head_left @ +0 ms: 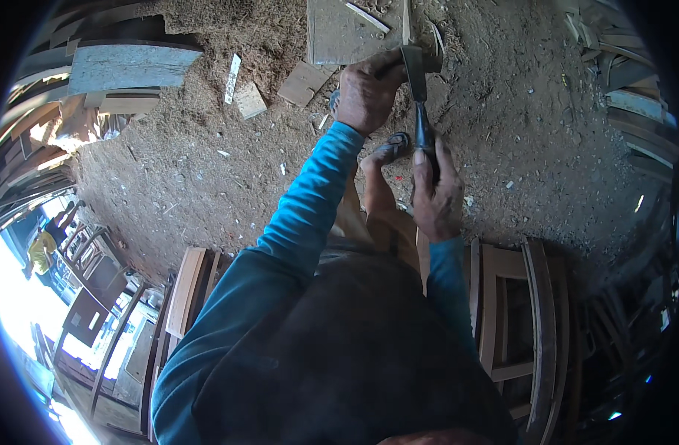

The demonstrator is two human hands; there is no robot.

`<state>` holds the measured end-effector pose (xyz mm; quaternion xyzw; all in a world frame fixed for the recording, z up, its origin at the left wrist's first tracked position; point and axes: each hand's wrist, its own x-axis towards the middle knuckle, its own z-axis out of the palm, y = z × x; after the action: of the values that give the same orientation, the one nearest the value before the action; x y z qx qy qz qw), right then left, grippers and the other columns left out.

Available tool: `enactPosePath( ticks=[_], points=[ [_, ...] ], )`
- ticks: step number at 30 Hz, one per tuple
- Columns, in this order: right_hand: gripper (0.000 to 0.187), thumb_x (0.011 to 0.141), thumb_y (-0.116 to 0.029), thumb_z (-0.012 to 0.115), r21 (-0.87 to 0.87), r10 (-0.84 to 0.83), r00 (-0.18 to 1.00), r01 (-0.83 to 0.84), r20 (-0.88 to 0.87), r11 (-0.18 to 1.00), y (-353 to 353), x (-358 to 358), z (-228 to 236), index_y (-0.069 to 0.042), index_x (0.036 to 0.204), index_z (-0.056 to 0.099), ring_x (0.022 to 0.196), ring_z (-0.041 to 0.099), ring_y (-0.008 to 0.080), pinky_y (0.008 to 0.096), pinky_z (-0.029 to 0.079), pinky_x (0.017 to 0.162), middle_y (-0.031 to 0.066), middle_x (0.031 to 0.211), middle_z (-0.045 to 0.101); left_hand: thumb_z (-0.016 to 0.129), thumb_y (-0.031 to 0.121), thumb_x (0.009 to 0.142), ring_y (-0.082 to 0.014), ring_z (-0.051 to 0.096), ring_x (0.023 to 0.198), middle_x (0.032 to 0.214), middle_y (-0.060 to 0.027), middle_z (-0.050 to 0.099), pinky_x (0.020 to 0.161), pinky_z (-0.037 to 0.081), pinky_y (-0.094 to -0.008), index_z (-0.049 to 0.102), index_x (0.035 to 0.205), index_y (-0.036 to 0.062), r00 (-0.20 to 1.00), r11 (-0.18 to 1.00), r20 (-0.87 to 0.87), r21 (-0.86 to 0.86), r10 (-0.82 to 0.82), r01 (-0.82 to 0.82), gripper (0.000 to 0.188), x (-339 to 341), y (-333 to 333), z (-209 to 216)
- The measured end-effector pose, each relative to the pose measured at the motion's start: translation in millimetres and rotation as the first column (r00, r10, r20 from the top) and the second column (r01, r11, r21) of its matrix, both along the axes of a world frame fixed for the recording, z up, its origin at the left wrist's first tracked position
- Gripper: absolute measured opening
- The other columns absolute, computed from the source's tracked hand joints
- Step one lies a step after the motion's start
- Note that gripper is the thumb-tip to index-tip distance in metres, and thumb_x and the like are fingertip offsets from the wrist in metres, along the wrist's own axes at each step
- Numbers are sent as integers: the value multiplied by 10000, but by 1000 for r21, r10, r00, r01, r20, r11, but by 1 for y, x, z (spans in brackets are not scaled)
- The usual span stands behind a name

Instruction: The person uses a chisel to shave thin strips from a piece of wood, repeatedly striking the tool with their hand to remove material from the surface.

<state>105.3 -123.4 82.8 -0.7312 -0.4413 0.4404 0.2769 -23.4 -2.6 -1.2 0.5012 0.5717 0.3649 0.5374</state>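
Observation:
In my right hand (437, 189) is the dark handle of a chisel-like tool with a wide, flat metal blade (415, 73). My thumb and fingers wrap round the handle, and the blade points away from me. My left hand (369, 93) is closed just left of the blade's far end. Its fingers grip the near end of a narrow, pale strip of wood (407, 24), partly covered by the blade and my fingers. Beyond them lies a flat wooden board (341, 33) with an offcut and curled shavings on it.
Shavings and dust cover the ground (213, 178). Wood offcuts (304, 84) lie left of the board. Stacked planks (132, 68) line the left, with more planks (636, 107) at right. Wooden frames (513, 311) stand beside my body. A person in yellow (41, 251) is at far left.

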Motion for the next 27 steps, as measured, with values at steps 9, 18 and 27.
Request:
enactPosePath(
  ticks=[9, 18, 27],
  points=[
    [510, 1054, -369, 536, 19, -2, 1000, 2, -20, 1000, 6, -2, 1, 19, 1385, 544, 887, 670, 274, 428, 527, 793, 190, 1025, 676, 765, 141, 902, -150, 733, 961, 1073, -177, 766, 850, 575, -296, 702, 1226, -17, 999, 999, 3, -12, -35, 35, 366, -4, 4, 6],
    [543, 1049, -372, 547, -27, 16, 999, -15, 28, 1000, 1, -5, 20, 5, 1438, 510, 1059, 692, 335, 449, 538, 877, 237, 1137, 674, 772, 142, 892, -151, 734, 932, 1045, -173, 770, 829, 572, -290, 710, 1218, -9, 1000, 999, 8, -32, 4, -3, 364, 2, 1, 9],
    [469, 1030, -305, 545, 20, 19, 998, -21, 59, 1000, 41, -2, 5, -10, 1394, 529, 949, 704, 442, 497, 560, 770, 278, 1026, 694, 764, 129, 896, -143, 730, 936, 1049, -172, 771, 834, 567, -290, 708, 1223, -15, 1000, 1000, 0, 10, 13, -13, 362, 4, 3, 6]
  ],
)
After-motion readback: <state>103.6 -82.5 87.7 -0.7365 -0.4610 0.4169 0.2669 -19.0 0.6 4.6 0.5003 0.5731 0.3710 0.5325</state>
